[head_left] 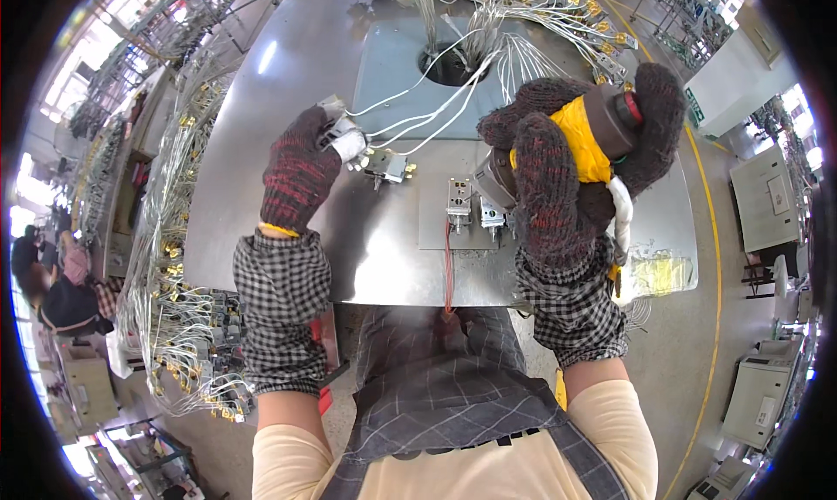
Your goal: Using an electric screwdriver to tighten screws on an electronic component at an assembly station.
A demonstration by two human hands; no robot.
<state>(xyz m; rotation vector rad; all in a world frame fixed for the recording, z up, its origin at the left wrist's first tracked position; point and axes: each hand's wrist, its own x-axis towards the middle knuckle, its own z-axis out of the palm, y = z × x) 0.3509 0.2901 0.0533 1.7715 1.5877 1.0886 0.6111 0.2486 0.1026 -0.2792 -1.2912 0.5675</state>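
Observation:
My left hand (299, 173), in a dark red-flecked knit glove, is closed on a small metal part with white wires (346, 140) over the left half of the metal worktop. Just right of it sits another small metal part (389, 165), on the worktop. My right hand (558, 182), gloved likewise, wraps round a dark handheld power tool (608, 121) with yellow tape about its body and a red end. White wrapping covers its cord (620, 212). Nearest to the tool are two small silver blocks (459, 199) on a flat plate; the tool's front end is partly hidden.
Bundled white wires (471, 42) with yellow-ended connectors rise through a round hole in the worktop (261, 134) and fan out along its far edge. More wire bundles (161, 265) hang at the left. Red wires (449, 273) run over the near edge. A person (70, 291) is at far left.

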